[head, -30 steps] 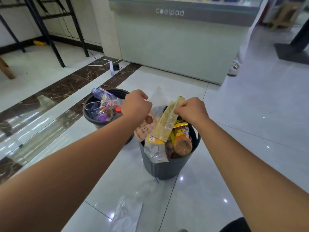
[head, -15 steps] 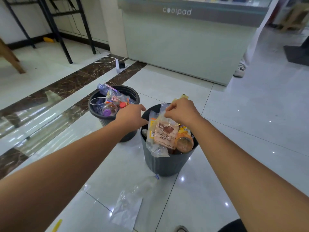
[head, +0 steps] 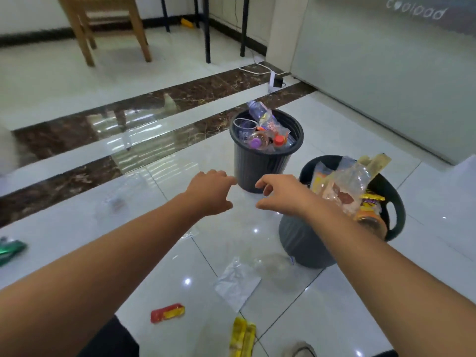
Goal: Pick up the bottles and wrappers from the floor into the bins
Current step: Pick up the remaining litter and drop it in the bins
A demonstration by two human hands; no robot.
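Two dark grey bins stand on the tiled floor. The far bin [head: 260,166] holds plastic bottles and a clear cup. The near bin [head: 304,243] is stuffed with wrappers and an orange bottle. My left hand [head: 210,193] and my right hand [head: 279,195] hover empty, fingers loosely spread, in front of the far bin and left of the near bin. On the floor lie a clear wrapper [head: 235,282], a crushed clear bottle [head: 275,266], a red-and-yellow wrapper [head: 167,312], a yellow wrapper [head: 242,336] and a green wrapper [head: 10,249].
A pale counter [head: 386,73] stands at the back right, with a white cable and charger [head: 274,82] on the floor beside it. A wooden chair [head: 108,27] and black metal legs stand at the back. A faint clear wrapper [head: 116,200] lies left of my hands.
Both hands have let go of the wrappers in the near bin and drawn back to the left, empty. The view has swung left and down, showing more litter on the floor.
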